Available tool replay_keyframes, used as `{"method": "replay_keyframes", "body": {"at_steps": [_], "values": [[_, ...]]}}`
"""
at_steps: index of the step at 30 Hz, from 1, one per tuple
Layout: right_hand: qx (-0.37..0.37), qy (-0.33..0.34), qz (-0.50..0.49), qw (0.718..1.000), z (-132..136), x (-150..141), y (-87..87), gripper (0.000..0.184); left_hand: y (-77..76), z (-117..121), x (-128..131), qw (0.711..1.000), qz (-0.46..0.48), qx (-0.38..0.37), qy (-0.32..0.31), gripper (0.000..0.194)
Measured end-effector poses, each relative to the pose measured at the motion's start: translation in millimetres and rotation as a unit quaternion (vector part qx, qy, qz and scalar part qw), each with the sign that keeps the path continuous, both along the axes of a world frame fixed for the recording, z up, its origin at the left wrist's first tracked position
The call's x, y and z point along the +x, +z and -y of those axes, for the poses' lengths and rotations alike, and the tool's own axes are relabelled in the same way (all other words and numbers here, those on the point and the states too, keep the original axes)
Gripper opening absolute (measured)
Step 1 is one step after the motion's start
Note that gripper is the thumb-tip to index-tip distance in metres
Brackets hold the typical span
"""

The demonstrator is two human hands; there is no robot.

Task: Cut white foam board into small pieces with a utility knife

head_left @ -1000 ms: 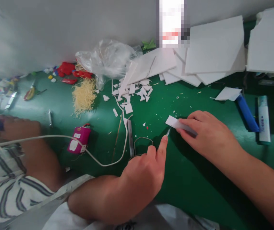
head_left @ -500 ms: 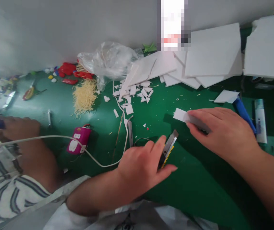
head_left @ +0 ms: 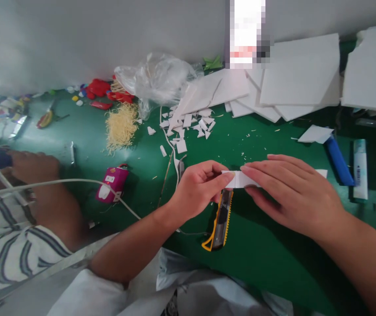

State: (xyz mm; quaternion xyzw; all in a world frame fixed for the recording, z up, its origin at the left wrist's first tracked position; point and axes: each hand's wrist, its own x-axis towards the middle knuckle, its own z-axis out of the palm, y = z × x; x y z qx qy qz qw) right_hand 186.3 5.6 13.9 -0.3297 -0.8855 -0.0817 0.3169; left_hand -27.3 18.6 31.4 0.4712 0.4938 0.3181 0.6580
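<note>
My left hand (head_left: 204, 184) pinches the left end of a small white foam board strip (head_left: 240, 180) between thumb and fingers. At the strip's other end, my right hand (head_left: 293, 193) grips it, fingers along the top and thumb below. A thin line crosses the strip near my left thumb. Just below lies a yellow and black utility knife (head_left: 222, 224) on the green table, its upper end hidden behind my left hand and the strip. A white edge (head_left: 322, 174) shows behind my right hand; I cannot tell whether it belongs to the strip.
White foam scraps (head_left: 191, 125) and large white boards (head_left: 299, 74) lie at the back, beside a clear plastic bag (head_left: 161, 79). A blue tool handle (head_left: 339, 160) and a white tube (head_left: 360, 169) are right. A co-worker's hand (head_left: 33, 169), a purple box (head_left: 112, 184) and a cable are left.
My left hand has come off the utility knife and moved up to the foam strip, taking its left end. The knife now lies on the table. My right hand has lowered slightly.
</note>
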Motion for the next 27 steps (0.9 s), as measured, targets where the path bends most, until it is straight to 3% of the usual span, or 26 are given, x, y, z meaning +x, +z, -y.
{"method": "replay_keyframes", "body": {"at_steps": [9,15,22,27], "values": [[-0.014,-0.004,-0.006,1.0,-1.0,1.2,-1.5,0.029,-3.4,-0.6,-2.6,0.995,0.085,-0.053,-0.013,0.024],[-0.021,0.006,-0.012,1.0,-0.2,2.0,-0.7,0.03,-3.5,-2.1,-4.3,0.989,0.094,-0.108,-0.032,0.023],[-0.017,0.007,-0.009,1.0,-0.5,0.8,0.9,0.029,-2.0,0.2,-1.1,0.996,0.067,-0.057,-0.01,0.024],[-0.032,0.006,-0.024,0.999,0.2,0.2,1.2,0.044,-2.0,1.3,-0.5,0.997,0.066,-0.051,-0.006,0.027]]}}
